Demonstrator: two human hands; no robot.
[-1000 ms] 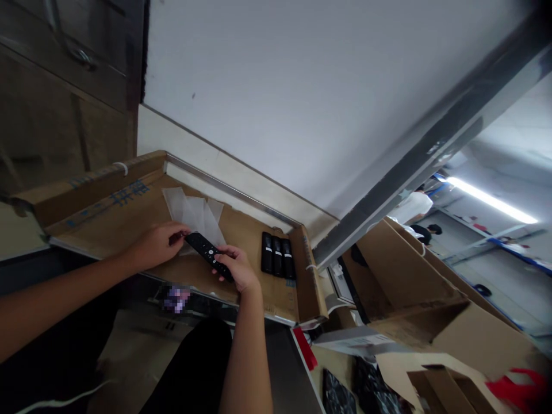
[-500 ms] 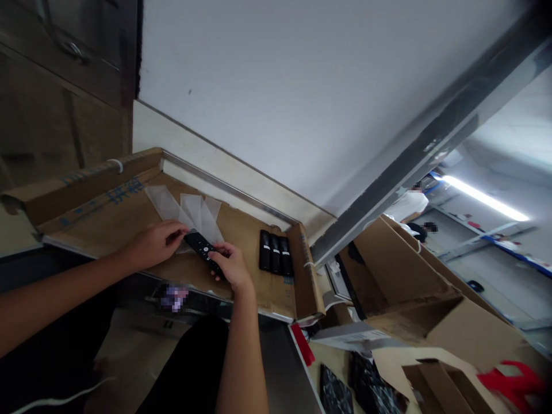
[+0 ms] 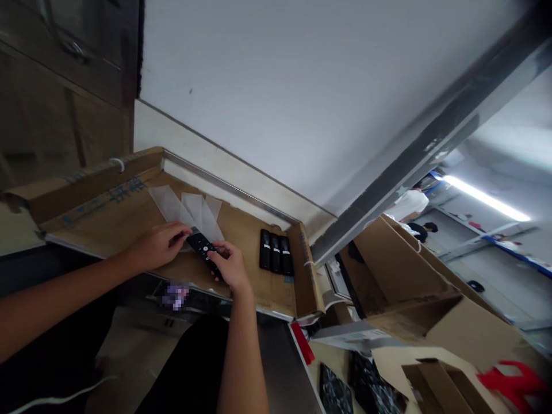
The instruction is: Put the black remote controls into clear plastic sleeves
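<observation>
A black remote control [image 3: 204, 247] with pale buttons is held at a slant above the cardboard-lined tray [image 3: 245, 230], its button side up. My right hand [image 3: 232, 267] is wrapped round the lower end, with the thumb lying on the keys. At the upper end, the fingers of my left hand [image 3: 168, 242] are pinched against the tip, where a small greyish patch shows. Behind the hands, several translucent white plastic sleeves [image 3: 199, 211] lie fanned out and partly overlapped. To the right, three black remote controls [image 3: 276, 252] rest side by side, each with a small white label.
A raised cardboard edge [image 3: 307, 267] bounds the tray on the right. Large open cartons [image 3: 401, 264] stand beyond it, with black plastic-wrapped items [image 3: 335, 391] below. A white wall panel [image 3: 276, 103] rises behind the tray. People [image 3: 409, 204] are in the far right background.
The remote control and my left hand have shifted very slightly to the right. Both hands keep nearly the same grip, and the tray's contents are unmoved.
</observation>
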